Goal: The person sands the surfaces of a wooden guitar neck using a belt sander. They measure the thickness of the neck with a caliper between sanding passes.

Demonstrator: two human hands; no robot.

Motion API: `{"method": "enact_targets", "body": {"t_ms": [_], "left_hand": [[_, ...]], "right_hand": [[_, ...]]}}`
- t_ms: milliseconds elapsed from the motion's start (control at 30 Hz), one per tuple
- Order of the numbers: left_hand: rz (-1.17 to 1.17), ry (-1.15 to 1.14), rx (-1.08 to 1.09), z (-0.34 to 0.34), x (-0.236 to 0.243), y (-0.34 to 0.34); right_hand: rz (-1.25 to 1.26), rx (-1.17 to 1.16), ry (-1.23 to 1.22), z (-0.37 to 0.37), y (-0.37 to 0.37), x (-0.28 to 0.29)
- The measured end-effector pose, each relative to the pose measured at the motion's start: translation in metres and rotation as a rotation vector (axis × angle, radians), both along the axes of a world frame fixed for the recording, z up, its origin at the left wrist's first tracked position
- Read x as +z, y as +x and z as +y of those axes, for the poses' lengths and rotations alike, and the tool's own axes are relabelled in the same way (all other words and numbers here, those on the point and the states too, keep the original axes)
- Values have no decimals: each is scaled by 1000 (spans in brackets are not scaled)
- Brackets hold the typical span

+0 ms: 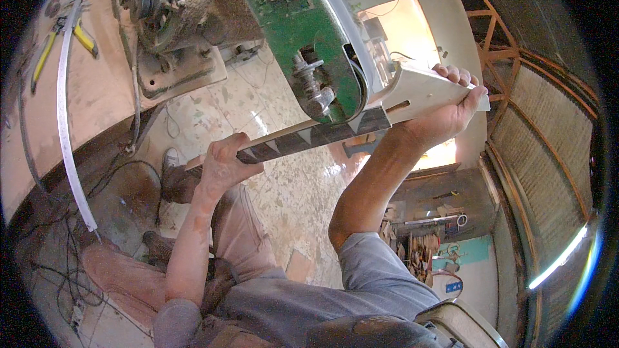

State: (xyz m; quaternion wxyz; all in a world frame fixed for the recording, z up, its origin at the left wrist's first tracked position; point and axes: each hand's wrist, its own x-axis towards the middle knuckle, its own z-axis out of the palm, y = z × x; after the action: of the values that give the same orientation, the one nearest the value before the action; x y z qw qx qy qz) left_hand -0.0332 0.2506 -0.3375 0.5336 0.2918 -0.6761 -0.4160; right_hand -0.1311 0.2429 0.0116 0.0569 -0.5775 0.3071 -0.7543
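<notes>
A guitar neck [316,135] with a dark fretboard and pale triangular inlays lies across my front, slanting up to the right. My left hand [225,164] is closed around its left end. At the other end, my right hand [454,109] grips the wide pale headstock [416,93], its fingers curled over the far edge and the thumb on the near side. The rounded end of a green belt sander [322,64] sits right over the middle of the neck. Whether the belt touches the wood, I cannot tell.
On the dusty bench [109,84] at left lie a long metal ruler [64,103], reaching past the edge, and yellow-handled pliers [45,58]. Black cables [71,264] tangle below. A motor with a pulley [158,3] stands behind. Wood pieces [419,258] are stacked at right.
</notes>
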Motion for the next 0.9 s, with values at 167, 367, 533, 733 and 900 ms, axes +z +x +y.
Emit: {"method": "enact_targets", "body": {"t_ms": [167,367,533,733,900], "left_hand": [[-76,33,-84,2,-6,-7],[-91,22,-67,4,-9,-8],[-70,90,-127,1,-4,-4],[-15,120,-115,-1,1,-3],[36,95,-142,-4,4,-3]], "right_hand": [[56,-136,-16,1,0,-1],[31,-120,-17,1,2,-3],[35,-154,-36,0,9,-6],[20,-233,-31,0,16,-7],[-17,-169,-16,1,18,-7]]}}
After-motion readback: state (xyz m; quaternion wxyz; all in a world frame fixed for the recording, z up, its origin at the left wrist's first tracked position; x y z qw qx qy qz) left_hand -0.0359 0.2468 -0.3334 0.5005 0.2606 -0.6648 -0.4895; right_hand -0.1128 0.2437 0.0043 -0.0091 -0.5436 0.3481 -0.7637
